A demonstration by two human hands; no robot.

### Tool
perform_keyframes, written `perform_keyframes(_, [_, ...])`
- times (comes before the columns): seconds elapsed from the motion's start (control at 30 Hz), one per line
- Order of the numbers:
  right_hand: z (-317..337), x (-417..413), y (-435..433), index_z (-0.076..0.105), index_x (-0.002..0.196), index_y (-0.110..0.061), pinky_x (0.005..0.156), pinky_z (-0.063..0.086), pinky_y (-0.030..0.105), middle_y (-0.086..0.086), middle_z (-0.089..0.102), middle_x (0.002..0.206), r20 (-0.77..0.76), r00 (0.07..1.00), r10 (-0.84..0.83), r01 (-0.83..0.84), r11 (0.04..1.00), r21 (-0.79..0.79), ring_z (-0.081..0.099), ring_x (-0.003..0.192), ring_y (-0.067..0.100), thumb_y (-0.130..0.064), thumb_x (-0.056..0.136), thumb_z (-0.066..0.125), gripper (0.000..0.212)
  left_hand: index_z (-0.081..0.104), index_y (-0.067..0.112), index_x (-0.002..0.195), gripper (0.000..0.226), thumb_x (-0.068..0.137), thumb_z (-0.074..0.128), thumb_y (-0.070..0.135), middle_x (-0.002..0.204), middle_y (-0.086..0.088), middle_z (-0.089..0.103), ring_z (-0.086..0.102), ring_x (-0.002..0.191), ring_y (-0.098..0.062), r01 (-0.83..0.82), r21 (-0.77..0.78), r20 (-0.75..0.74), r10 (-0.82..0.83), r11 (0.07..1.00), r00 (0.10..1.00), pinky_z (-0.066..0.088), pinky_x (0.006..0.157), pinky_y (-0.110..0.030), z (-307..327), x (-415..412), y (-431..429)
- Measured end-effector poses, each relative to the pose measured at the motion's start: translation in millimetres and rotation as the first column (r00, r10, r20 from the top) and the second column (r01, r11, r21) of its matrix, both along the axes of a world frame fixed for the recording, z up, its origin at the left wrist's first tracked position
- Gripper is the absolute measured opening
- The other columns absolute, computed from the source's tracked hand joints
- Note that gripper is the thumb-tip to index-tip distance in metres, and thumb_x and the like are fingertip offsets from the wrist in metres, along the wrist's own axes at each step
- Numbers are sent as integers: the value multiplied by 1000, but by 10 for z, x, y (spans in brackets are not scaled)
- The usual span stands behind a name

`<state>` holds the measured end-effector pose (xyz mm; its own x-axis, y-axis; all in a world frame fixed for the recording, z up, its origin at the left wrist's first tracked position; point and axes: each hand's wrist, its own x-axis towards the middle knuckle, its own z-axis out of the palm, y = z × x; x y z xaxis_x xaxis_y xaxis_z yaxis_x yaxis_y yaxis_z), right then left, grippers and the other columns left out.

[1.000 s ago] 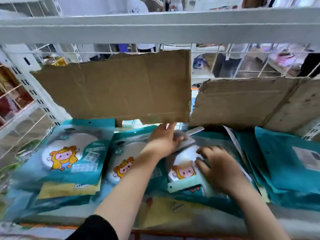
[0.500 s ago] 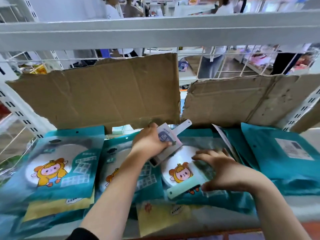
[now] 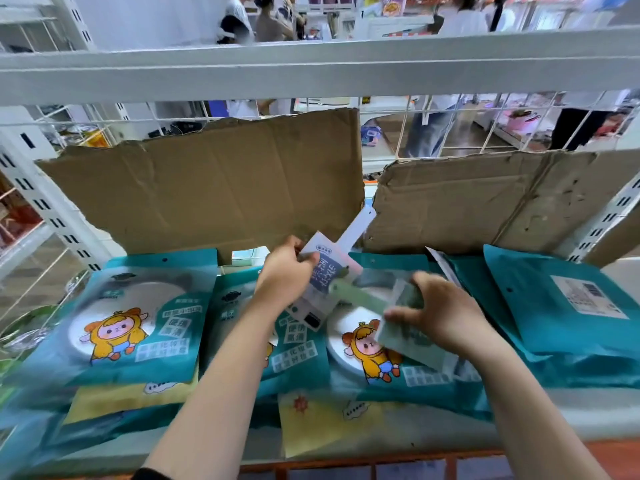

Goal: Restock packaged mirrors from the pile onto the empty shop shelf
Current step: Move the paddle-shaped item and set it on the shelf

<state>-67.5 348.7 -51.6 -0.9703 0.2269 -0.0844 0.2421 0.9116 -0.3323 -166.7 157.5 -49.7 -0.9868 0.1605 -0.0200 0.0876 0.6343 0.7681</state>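
Two outstretched hands: left hand (image 3: 285, 275) grips white handled pack (image 3: 329, 270); right hand (image 3: 440, 313) apparently pinches green pack (image 3: 405, 337).

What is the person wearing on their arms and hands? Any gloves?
No gloves. Both the left hand and right hand are bare, with no rings or watch showing. A black sleeve edge peeks in at the left arm's top; the right forearm is uncovered.

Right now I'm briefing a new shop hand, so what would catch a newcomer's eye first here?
The two hands at mid-shelf: the left hand grips a white-and-blue handled pack, and the right hand grips a green handled pack. Under them lie teal mirror packs printed with a yellow cartoon figure, and torn cardboard sheets stand along the back.
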Motion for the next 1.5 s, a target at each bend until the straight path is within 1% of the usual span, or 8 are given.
perform_keyframes(0.23, [-15,-75,0,55,101,-15,76,41,31,1,58,91,-296,907,-300,133,871,-473,55,92,23,-18,95,48,10,44,17,102,9,97,48,24,88,4,56,58,80,-13,-77,139,-41,83,987,996,45,65,-26,63,4,-182])
perform_keyframes(0.4, [-56,-57,-138,58,106,-11,57,50,14,0,67,96,-267,884,-384,77,681,-728,65,86,14,7,85,37,34,43,13,129,33,97,48,17,108,1,60,60,80,-10,-25,266,20,20,964,1000,47,60,-19,132,70,-271])
perform_keyframes(0.47, [-68,-24,-186,58,106,-10,64,55,22,2,68,100,-282,878,-386,79,699,-711,65,92,17,8,82,38,36,46,14,121,24,97,48,14,108,-2,63,62,80,-10,-11,300,51,-5,954,999,49,60,-21,135,98,-302])
perform_keyframes(0.57, [-54,95,-188,58,110,-9,74,50,33,2,66,102,-360,874,-326,131,872,-472,60,92,23,7,82,43,36,45,17,105,13,96,48,8,107,-3,63,59,82,-10,18,306,105,-52,952,993,47,59,-19,112,176,-318])
perform_keyframes(0.63, [-67,180,-177,56,115,-10,75,45,34,6,64,102,-361,874,-326,169,899,-403,56,93,27,4,85,44,36,46,19,96,14,94,49,6,110,-7,63,62,94,-21,-7,365,183,-65,931,981,54,77,-37,59,223,-321])
perform_keyframes(0.77, [-130,333,-197,55,118,-21,98,45,45,4,63,117,-374,846,-381,103,804,-585,55,113,25,6,87,44,42,48,20,92,20,90,51,1,112,-14,64,62,103,-34,-66,479,270,-75,875,960,50,91,-55,11,339,-294])
perform_keyframes(0.97, [-152,624,-154,55,95,-28,94,49,44,-5,64,101,-389,800,-457,66,710,-701,61,100,18,2,93,46,32,52,25,92,27,90,50,-2,94,-4,63,62,82,-20,10,576,221,-168,817,961,46,58,-28,3,519,-102])
perform_keyframes(1.5, [-227,1713,1315,52,99,-19,90,48,42,13,63,105,-373,535,-758,283,576,-767,58,101,29,-5,95,48,16,55,18,84,27,87,45,-7,89,-8,62,58,84,-23,255,588,119,-394,768,911,48,71,-33,-3,1343,1558])
